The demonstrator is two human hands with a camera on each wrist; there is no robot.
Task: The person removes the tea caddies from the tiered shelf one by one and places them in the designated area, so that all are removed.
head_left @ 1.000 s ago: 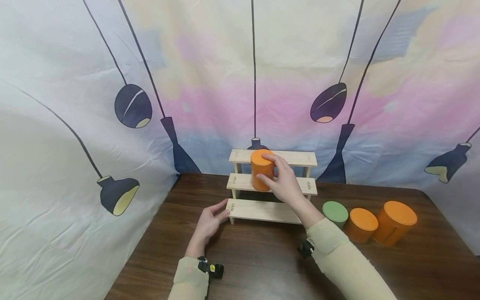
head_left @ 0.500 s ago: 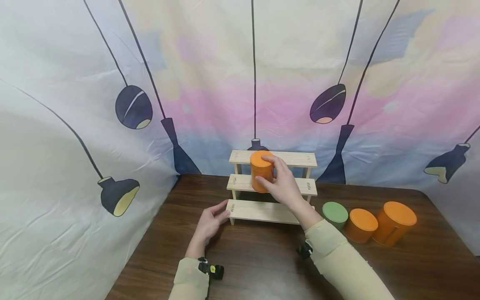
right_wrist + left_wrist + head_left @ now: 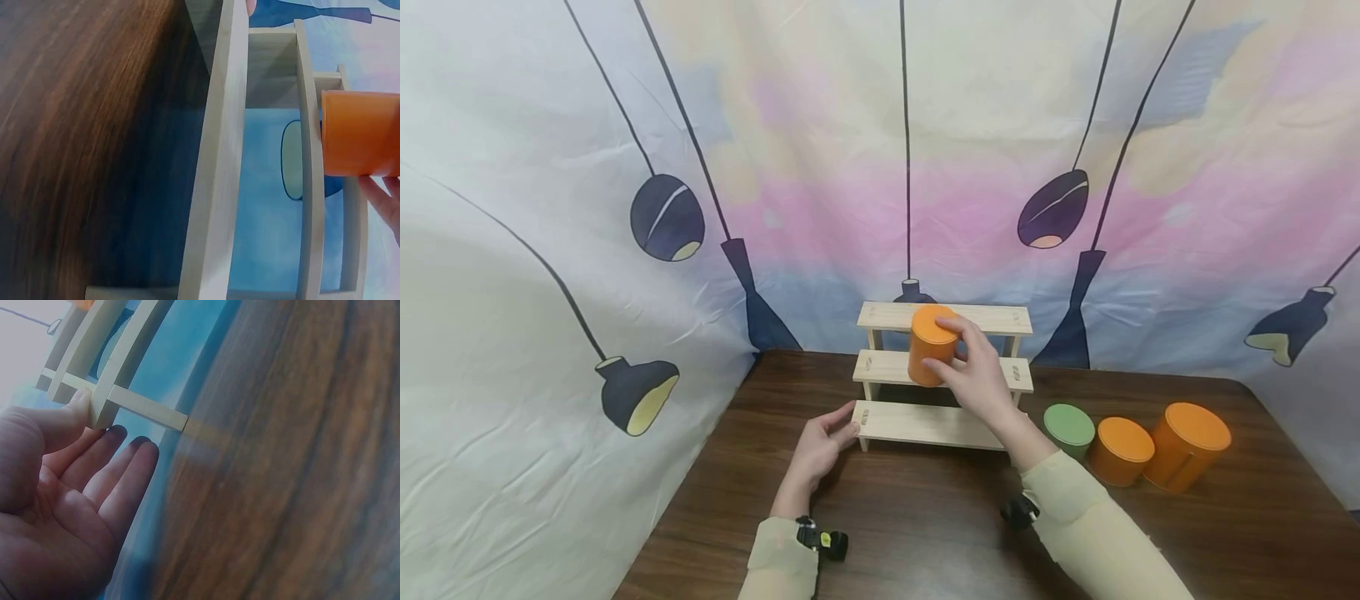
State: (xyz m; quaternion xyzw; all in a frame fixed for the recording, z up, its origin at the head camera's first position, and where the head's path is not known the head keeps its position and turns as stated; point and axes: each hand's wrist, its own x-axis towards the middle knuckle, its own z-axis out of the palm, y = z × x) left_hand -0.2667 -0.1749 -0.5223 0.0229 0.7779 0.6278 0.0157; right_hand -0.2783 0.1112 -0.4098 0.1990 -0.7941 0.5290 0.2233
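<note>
An orange cylindrical canister [image 3: 924, 357] with a flat lid stands upright at the middle step of a three-step wooden display stand [image 3: 932, 423]. My right hand [image 3: 983, 382] grips it from the right, thumb at the front and fingers at its upper back side. In the right wrist view, the base of the canister [image 3: 356, 134] is right at the middle shelf's edge. My left hand [image 3: 818, 446] holds the left end of the lowest step. From the left wrist, the thumb and index finger of that hand [image 3: 69, 512] pinch the board end, the other fingers extended below it.
To the right of the stand sit a green canister [image 3: 1069, 427], a short orange canister [image 3: 1122, 452] and a larger orange canister [image 3: 1187, 447] on the dark wooden table [image 3: 925, 533]. A cloth backdrop [image 3: 970, 133] printed with hanging lamps rises behind the table.
My right hand has shifted the orange canister slightly to the right along the middle step. The left hand keeps its place on the lowest step.
</note>
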